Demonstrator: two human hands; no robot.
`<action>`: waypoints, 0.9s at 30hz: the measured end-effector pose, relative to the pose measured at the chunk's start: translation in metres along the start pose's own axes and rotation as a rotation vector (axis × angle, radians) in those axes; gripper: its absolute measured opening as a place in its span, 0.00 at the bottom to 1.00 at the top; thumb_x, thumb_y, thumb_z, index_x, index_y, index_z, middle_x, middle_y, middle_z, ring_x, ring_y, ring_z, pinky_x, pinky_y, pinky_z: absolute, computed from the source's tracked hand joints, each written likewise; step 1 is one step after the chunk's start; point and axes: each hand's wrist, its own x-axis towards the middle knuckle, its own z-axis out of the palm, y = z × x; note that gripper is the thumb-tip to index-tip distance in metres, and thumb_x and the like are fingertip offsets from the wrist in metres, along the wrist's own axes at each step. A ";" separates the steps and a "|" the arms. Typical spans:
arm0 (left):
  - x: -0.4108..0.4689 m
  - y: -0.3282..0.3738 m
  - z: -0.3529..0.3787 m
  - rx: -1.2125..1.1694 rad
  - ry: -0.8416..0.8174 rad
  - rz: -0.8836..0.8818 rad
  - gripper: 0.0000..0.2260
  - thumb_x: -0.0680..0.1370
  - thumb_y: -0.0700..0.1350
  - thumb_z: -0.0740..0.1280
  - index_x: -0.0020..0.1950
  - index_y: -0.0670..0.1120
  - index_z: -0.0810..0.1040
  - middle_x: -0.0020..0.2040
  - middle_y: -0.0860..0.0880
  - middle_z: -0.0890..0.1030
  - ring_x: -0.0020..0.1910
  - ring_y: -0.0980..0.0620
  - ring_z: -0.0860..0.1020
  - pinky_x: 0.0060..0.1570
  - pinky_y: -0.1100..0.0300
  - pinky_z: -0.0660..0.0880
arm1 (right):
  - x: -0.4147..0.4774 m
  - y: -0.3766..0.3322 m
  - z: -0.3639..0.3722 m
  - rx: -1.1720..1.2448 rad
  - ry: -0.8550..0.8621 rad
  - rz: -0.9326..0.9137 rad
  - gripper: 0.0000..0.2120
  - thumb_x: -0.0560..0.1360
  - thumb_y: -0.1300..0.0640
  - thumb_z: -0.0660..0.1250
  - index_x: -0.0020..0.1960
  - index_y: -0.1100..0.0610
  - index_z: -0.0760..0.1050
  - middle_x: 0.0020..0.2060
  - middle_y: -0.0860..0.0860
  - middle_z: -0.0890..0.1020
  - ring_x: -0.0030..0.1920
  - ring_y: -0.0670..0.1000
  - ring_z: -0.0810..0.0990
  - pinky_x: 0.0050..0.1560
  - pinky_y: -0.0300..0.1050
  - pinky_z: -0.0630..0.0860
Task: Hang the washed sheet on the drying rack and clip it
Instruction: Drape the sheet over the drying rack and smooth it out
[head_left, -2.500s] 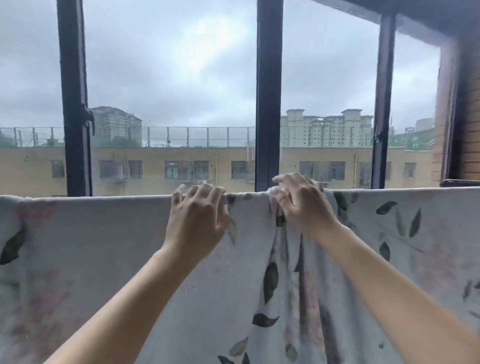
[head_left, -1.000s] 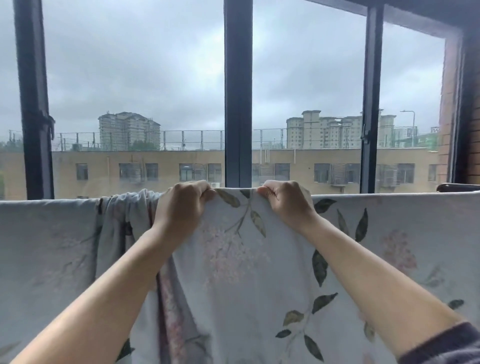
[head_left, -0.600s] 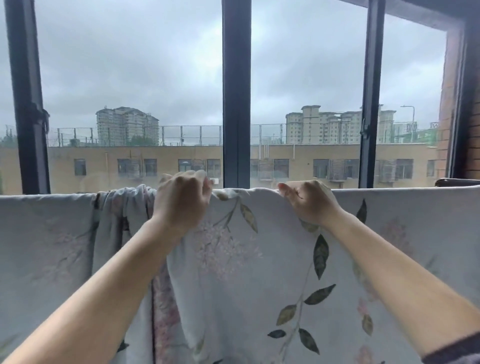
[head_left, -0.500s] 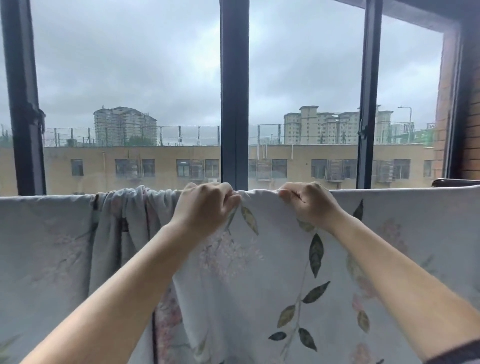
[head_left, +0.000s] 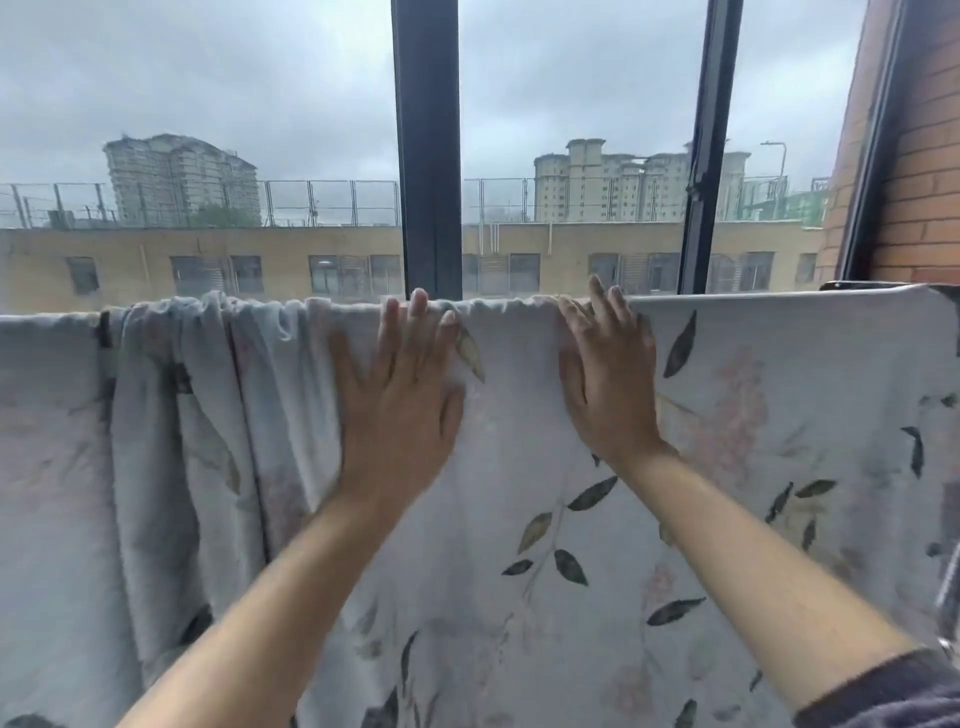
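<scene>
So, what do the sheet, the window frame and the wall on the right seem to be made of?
Sheet: thin woven fabric, probably cotton, matte; it gathers in soft folds and carries a printed leaf pattern.
Window frame: likely painted metal, dark with a smooth face; it could be plastic.
Wall: red-brown brick, rough, with visible mortar lines.

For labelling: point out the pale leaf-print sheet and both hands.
pale leaf-print sheet (head_left: 511, 421), head view, flat cloth between the hands
left hand (head_left: 402, 400), head view, back of hand
right hand (head_left: 605, 379), head view, back of hand
</scene>
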 end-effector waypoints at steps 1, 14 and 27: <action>-0.023 0.007 0.008 -0.016 -0.036 0.000 0.28 0.79 0.52 0.53 0.78 0.48 0.53 0.78 0.44 0.50 0.77 0.43 0.49 0.70 0.33 0.44 | -0.024 0.004 0.005 0.000 -0.021 0.008 0.23 0.80 0.54 0.51 0.74 0.54 0.61 0.76 0.56 0.59 0.76 0.59 0.54 0.73 0.63 0.52; -0.260 0.104 0.107 -0.328 -0.816 -0.302 0.25 0.74 0.46 0.66 0.71 0.46 0.69 0.76 0.44 0.62 0.74 0.43 0.60 0.69 0.39 0.58 | -0.335 0.073 0.011 -0.022 -0.885 0.503 0.26 0.79 0.48 0.52 0.76 0.50 0.58 0.76 0.54 0.58 0.74 0.57 0.61 0.69 0.59 0.65; -0.360 0.303 0.170 -0.814 -1.162 -0.914 0.12 0.75 0.37 0.66 0.45 0.55 0.75 0.48 0.49 0.79 0.53 0.47 0.78 0.49 0.61 0.68 | -0.512 0.224 -0.069 0.273 -1.051 1.570 0.16 0.79 0.58 0.60 0.66 0.56 0.69 0.56 0.56 0.77 0.52 0.54 0.74 0.51 0.41 0.68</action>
